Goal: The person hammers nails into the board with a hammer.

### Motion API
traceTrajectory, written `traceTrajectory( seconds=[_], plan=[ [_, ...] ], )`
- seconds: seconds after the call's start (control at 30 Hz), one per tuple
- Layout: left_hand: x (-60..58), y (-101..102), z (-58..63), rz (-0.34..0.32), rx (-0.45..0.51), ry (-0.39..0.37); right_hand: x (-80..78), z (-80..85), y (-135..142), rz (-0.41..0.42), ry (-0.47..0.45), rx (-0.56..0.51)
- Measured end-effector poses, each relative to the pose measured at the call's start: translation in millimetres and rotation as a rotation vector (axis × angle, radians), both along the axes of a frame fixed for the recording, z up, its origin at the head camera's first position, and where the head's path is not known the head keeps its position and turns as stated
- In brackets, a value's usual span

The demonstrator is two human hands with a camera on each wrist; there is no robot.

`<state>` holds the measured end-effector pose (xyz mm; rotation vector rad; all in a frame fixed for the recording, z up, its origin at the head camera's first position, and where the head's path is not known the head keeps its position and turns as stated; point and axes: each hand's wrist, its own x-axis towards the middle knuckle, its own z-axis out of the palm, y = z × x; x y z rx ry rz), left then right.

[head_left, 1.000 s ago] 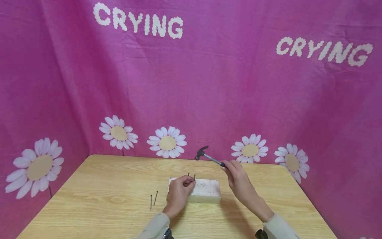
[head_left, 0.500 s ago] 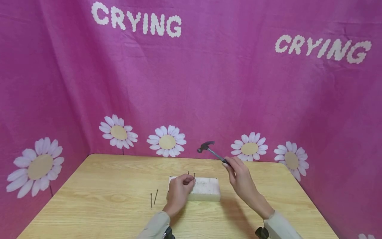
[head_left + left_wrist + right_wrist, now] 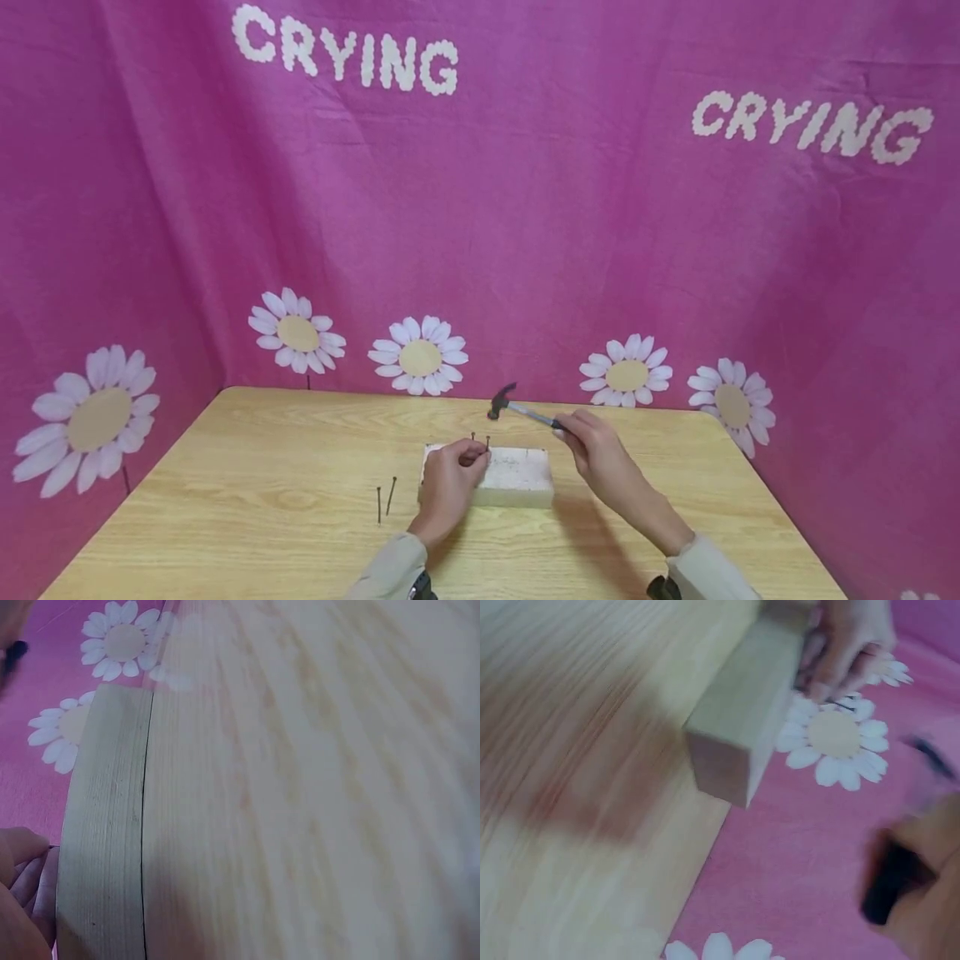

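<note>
A pale wooden block (image 3: 517, 479) lies on the table, its whitish top marked with small specks. My left hand (image 3: 447, 479) rests over its left end and pinches an upright nail (image 3: 488, 442) between thumb and fingertips. Just behind those fingers a second nail (image 3: 473, 436) stands up. My right hand (image 3: 602, 454) grips the dark handle end of a claw hammer (image 3: 525, 411), whose head hangs a little above the pinched nail. In the right wrist view the hammer's black handle (image 3: 895, 879) is blurred, and the block (image 3: 742, 697) shows its near end.
Two loose nails, one leaning (image 3: 391, 496) and one straighter (image 3: 378, 505), lie on the wooden table (image 3: 262, 500) left of the block. A pink cloth (image 3: 525, 208) with daisies and lettering hangs behind the table's far edge.
The hammer head rose and tipped back half a second ago, and now it is lower, nearer the nail. My left hand has stayed on the nail and block.
</note>
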<state>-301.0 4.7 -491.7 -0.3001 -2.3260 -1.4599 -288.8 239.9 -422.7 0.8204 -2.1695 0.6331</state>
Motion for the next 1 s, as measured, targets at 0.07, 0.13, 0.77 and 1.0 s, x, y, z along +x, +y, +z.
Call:
traceTrajectory(
  seconds=[0.07, 0.13, 0.77, 1.0],
  plan=[
    [0.1, 0.3, -0.2, 0.003, -0.004, 0.005, 0.1, -1.8, -1.2, 0.007, 0.001, 0.063],
    [0.2, 0.5, -0.8, -0.003, -0.005, 0.009, 0.4, -2.9, -2.5, -0.002, 0.018, 0.041],
    [-3.9, 1.2, 3.9, -0.017, 0.002, 0.046, -1.1, -1.5, -5.1, -0.011, 0.03, 0.013],
    [-0.4, 1.2, 2.3, -0.011, 0.01, 0.008, -1.6, -0.8, 0.2, -0.019, 0.053, -0.12]
  ],
)
